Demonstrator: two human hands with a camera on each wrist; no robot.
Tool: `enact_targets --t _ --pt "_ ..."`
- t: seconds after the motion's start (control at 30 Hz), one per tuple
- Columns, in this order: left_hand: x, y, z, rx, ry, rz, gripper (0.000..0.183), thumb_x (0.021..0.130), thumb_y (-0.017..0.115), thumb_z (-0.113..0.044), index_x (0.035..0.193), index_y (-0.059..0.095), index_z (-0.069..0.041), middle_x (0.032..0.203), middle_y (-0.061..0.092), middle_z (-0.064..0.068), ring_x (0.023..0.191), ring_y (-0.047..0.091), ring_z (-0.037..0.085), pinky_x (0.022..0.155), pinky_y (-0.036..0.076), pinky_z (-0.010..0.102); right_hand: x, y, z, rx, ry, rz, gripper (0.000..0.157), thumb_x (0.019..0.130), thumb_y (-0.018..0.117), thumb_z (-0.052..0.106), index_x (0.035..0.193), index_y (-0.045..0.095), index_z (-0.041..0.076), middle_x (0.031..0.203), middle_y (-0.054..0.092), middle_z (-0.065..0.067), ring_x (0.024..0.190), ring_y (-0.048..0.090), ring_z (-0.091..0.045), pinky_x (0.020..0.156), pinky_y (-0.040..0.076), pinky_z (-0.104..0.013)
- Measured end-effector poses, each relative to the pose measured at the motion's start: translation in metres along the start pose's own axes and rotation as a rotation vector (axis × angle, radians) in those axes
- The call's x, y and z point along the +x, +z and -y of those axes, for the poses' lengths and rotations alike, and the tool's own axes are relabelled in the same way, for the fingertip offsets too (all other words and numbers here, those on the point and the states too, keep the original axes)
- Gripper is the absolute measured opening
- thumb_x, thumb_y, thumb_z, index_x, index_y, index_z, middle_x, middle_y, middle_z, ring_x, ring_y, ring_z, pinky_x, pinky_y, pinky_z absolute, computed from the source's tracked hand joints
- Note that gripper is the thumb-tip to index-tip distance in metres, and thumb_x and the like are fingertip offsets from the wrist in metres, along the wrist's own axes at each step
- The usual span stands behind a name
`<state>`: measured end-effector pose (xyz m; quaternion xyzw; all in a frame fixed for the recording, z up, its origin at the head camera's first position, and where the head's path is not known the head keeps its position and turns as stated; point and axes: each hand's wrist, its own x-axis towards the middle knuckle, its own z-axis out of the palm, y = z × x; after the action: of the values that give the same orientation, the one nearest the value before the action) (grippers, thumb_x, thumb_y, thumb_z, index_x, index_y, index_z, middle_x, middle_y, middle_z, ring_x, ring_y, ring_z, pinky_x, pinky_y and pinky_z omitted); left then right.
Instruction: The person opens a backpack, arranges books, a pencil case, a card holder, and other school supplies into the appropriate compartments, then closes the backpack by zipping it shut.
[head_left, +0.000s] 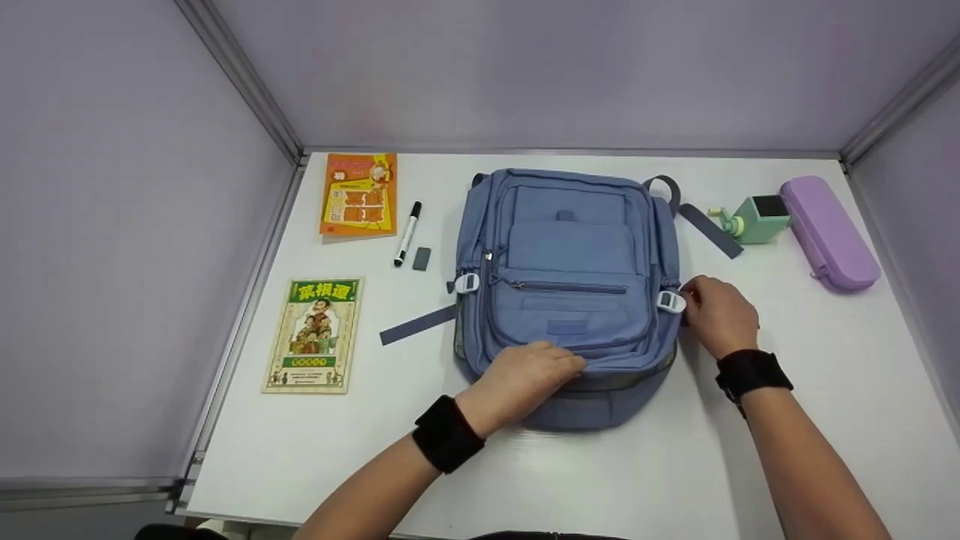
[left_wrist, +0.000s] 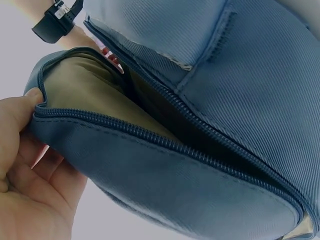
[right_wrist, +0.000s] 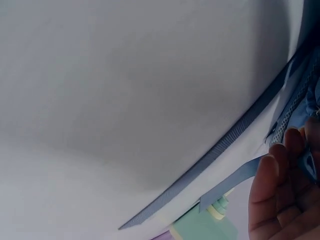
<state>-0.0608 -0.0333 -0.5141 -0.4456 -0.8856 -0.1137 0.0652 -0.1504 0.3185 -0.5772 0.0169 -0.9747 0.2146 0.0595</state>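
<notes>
A blue backpack (head_left: 574, 251) lies front up on the white table, its straps sticking out at both sides. My left hand (head_left: 529, 375) holds its near edge. In the left wrist view, the thumb and fingers of that hand (left_wrist: 30, 165) pinch the zippered rim (left_wrist: 125, 131) of a gaping compartment with a tan lining (left_wrist: 90, 82). Beside the white buckle (head_left: 671, 302), my right hand (head_left: 721, 315) is at the bag's right side. Its curled fingers (right_wrist: 265, 185) pinch a small blue part of the bag, partly hidden in the right wrist view.
To the left lie an orange book (head_left: 360, 195), a green-and-cream booklet (head_left: 313, 335), a marker (head_left: 407, 234) and a grey eraser (head_left: 421, 259). At the right stand a green pencil sharpener with a crank (head_left: 761, 220) and a purple pencil case (head_left: 829, 232). Panels enclose the table.
</notes>
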Motion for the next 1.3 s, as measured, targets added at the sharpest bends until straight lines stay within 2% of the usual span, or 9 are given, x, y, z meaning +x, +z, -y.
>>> enact_targets --t 0.2,0.33,0.47,0.6,0.87,1.0,1.1,1.2,1.3 --pt "0.003 -0.003 0.001 0.001 0.002 -0.026 0.024 0.106 0.057 -0.022 0.127 0.069 -0.021 0.12 0.071 -0.01 0.11 0.064 0.009 0.091 0.051 0.019 -0.011 -0.008 0.003 0.043 -0.091 -0.088 0.023 0.095 0.06 0.008 0.114 0.071 -0.001 0.107 0.069 -0.023 0.097 0.062 -0.044 0.078 0.048 -0.058" --pt "0.005 -0.005 0.002 -0.014 0.007 -0.073 0.022 0.106 0.059 -0.024 0.125 0.07 -0.02 0.115 0.071 -0.01 0.106 0.065 0.01 0.087 0.052 0.019 -0.024 -0.016 0.007 0.141 -0.234 -0.151 0.043 0.081 0.061 -0.002 0.124 0.069 0.001 0.125 0.066 -0.019 0.113 0.058 -0.043 0.094 0.044 -0.056" --pt "0.008 -0.007 0.004 -0.025 0.017 -0.117 0.022 0.104 0.062 -0.023 0.124 0.07 -0.019 0.114 0.071 -0.009 0.104 0.065 0.01 0.084 0.053 0.019 -0.042 -0.022 0.016 0.175 -0.447 -0.078 0.071 0.071 0.065 0.005 0.141 0.059 0.007 0.146 0.055 -0.013 0.138 0.045 -0.037 0.115 0.031 -0.045" --pt "0.011 -0.013 0.009 -0.032 0.031 -0.151 0.023 0.104 0.063 -0.023 0.125 0.071 -0.018 0.116 0.072 -0.008 0.106 0.065 0.011 0.087 0.053 0.021 -0.053 -0.02 0.034 0.091 -0.624 0.003 0.089 0.069 0.076 0.014 0.154 0.047 0.011 0.156 0.046 -0.01 0.147 0.034 -0.035 0.122 0.019 -0.036" --pt "0.011 -0.017 0.016 -0.127 0.019 -0.243 0.023 0.102 0.066 -0.025 0.122 0.072 -0.016 0.114 0.073 -0.005 0.107 0.067 0.014 0.088 0.054 0.025 -0.041 -0.014 0.06 -0.004 -0.724 -0.021 0.09 0.058 0.092 -0.011 0.14 0.063 0.011 0.142 0.061 -0.008 0.133 0.054 -0.032 0.105 0.046 -0.05" --pt "-0.003 -0.026 0.024 -0.207 -0.054 -0.263 0.039 0.104 0.06 -0.038 0.133 0.067 -0.013 0.125 0.07 -0.001 0.117 0.064 0.015 0.099 0.05 0.028 -0.036 -0.011 0.068 -0.012 -0.73 -0.079 0.077 0.059 0.089 -0.013 0.129 0.069 0.012 0.125 0.07 -0.008 0.115 0.067 -0.032 0.091 0.055 -0.05" --pt "-0.021 -0.034 0.036 -0.254 -0.13 -0.357 0.05 0.104 0.06 -0.041 0.143 0.059 -0.01 0.136 0.064 0.005 0.128 0.058 0.019 0.106 0.046 0.032 -0.034 -0.012 0.075 -0.018 -0.696 -0.103 0.063 0.066 0.085 -0.008 0.123 0.07 0.014 0.115 0.074 -0.007 0.102 0.072 -0.032 0.078 0.058 -0.05" --pt "-0.044 -0.041 0.055 -0.237 -0.253 -0.448 0.053 0.104 0.06 -0.036 0.147 0.053 -0.006 0.144 0.059 0.01 0.133 0.054 0.023 0.111 0.041 0.036 -0.03 -0.016 0.083 -0.02 -0.646 -0.109 0.051 0.072 0.081 -0.004 0.119 0.071 0.014 0.108 0.076 -0.008 0.093 0.074 -0.032 0.069 0.058 -0.05" --pt "-0.068 -0.044 0.078 -0.154 -0.426 -0.46 0.051 0.104 0.059 -0.032 0.146 0.054 -0.004 0.143 0.059 0.011 0.131 0.055 0.027 0.11 0.042 0.039 -0.027 -0.019 0.09 -0.024 -0.598 -0.111 0.045 0.075 0.079 -0.002 0.117 0.072 0.013 0.104 0.077 -0.011 0.086 0.074 -0.033 0.064 0.057 -0.051"
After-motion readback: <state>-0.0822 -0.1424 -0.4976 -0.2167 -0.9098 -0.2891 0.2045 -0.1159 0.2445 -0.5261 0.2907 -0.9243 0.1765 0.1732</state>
